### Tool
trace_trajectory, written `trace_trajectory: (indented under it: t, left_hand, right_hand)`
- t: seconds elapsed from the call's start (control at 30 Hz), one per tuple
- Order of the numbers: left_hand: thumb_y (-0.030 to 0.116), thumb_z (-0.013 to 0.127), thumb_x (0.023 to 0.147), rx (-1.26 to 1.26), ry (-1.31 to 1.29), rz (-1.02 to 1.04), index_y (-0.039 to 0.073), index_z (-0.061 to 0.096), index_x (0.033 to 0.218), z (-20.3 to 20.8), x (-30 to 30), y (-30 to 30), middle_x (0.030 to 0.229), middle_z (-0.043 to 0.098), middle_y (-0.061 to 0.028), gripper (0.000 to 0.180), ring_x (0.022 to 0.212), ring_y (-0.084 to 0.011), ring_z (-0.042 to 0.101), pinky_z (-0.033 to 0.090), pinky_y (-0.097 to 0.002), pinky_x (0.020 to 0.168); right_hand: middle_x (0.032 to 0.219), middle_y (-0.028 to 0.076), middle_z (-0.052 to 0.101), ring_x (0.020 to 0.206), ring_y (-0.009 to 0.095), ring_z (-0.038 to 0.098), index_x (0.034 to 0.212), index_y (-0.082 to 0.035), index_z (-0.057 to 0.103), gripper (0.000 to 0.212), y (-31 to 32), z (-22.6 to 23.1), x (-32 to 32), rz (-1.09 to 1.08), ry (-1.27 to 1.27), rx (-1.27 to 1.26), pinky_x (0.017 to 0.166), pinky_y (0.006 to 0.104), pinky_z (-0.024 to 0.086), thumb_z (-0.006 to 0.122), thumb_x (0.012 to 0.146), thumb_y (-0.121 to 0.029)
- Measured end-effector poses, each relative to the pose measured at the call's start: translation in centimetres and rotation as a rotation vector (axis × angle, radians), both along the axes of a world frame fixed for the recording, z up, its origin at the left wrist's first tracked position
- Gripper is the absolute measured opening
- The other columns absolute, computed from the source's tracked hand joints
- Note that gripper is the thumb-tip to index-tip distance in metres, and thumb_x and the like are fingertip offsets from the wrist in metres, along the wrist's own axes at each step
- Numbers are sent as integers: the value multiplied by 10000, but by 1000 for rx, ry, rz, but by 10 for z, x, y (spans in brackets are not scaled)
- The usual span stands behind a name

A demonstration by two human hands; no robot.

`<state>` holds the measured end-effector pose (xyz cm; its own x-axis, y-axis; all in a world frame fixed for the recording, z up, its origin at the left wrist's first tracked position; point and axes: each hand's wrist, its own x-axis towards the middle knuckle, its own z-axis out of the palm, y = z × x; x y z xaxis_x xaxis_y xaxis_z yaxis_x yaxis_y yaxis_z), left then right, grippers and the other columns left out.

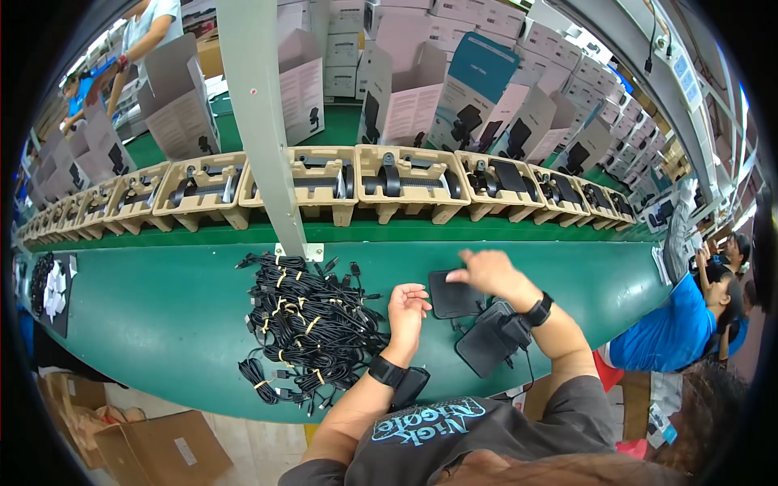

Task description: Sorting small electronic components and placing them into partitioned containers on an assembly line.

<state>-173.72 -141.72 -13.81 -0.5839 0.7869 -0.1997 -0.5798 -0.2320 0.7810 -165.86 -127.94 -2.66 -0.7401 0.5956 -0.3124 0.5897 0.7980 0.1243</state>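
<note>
My left hand hovers at the right edge of a heap of bundled black cables, fingers loosely bent and apart, with nothing seen in it. My right hand is over the right side of a flat black square pad, its thumb and forefinger apart and pointing left; I see nothing held. Under my right wrist lie more black stand-like pieces, partly covering each other, with a cable running off the near edge. Another dark object lies beside my left forearm, partly hidden.
A row of moulded cardboard trays holding black parts lines the far side of the green table. Behind it stand open printed boxes. A grey metal post rises from the table. At right sits a co-worker in blue.
</note>
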Motion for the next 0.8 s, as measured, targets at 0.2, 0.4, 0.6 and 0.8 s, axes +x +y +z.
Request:
trace_trajectory:
  t: [0.2,0.4,0.6,0.8]
  left_hand:
    - [-112,375,758,4,226,31,6,464,950,-15,5,3,894,505,-81,243,623,-99,526,409,-202,528]
    - [-117,378,761,37,98,204,17,453,960,-4,-4,-5,911,506,-78,251,667,-109,537,409,-202,529]
    - [-91,382,781,67,37,176,20,457,934,-11,-10,-10,876,526,-80,205,654,-115,537,409,-203,531]
    - [-110,362,756,38,23,119,16,464,919,-9,-9,-10,875,531,-80,229,650,-110,534,407,-201,527]
  right_hand:
    - [1005,251,533,822,341,583,1248,30,314,858,-34,-54,15,129,362,-123,670,385,483,641,657,-499]
    - [788,160,609,757,342,589,1093,-100,459,453,-14,-28,-14,57,540,-165,651,409,461,646,731,-297]
    - [815,60,586,737,131,561,1035,-17,453,284,50,7,-74,-91,1281,-190,648,256,454,592,792,-69]
    - [829,105,615,746,140,574,1097,3,434,363,124,-13,-119,-113,1482,-315,667,251,444,601,796,-112]
